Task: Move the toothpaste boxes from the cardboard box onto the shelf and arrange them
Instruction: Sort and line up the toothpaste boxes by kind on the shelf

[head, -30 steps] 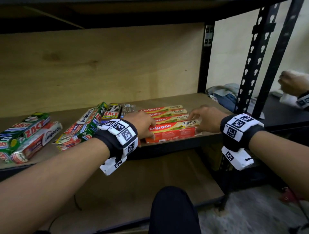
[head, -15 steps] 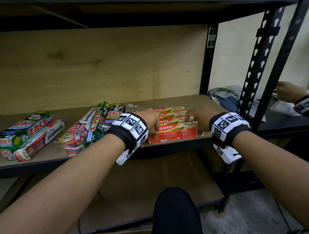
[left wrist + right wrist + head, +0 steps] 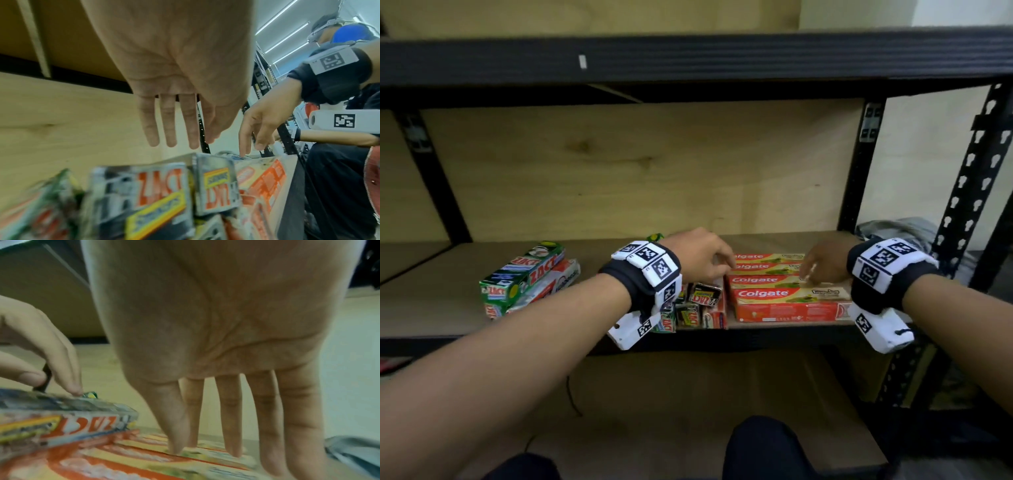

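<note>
Nearest me, low centre of the frame, the red-and-yellow Colgate toothpaste boxes (image 3: 789, 303) lay flat in a tight row at the wooden shelf's front edge (image 3: 774, 325), likely so labels faced out. My right hand (image 3: 822, 265) rested straight fingers on them, holding nothing. Left of it, my left hand (image 3: 702, 255), fingers extended and empty, hovered over the grey Zact boxes (image 3: 702, 296). Farther left sat the green Zact stack (image 3: 524, 274).

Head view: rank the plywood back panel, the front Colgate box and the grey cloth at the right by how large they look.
1. Plywood back panel, by far the largest.
2. Front Colgate box.
3. Grey cloth, smallest, though the shelf post hides part of it and it lies farther back, so its real size is unsure.
</note>
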